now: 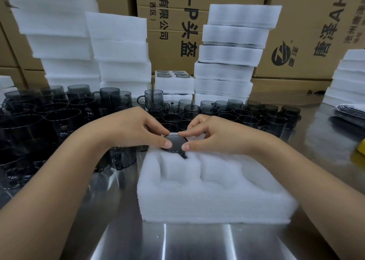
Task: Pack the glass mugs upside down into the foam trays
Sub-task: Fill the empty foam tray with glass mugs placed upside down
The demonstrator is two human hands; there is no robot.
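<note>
Nearest you, the white foam tray holds the inverted smoky-grey glass mug between your hands: left hand and right hand both pinch its upturned base (handle toward you); press straight down.

Shiny steel table, bright light streaks reflected; printed brown cardboard boxes stacked wall-like behind.
</note>
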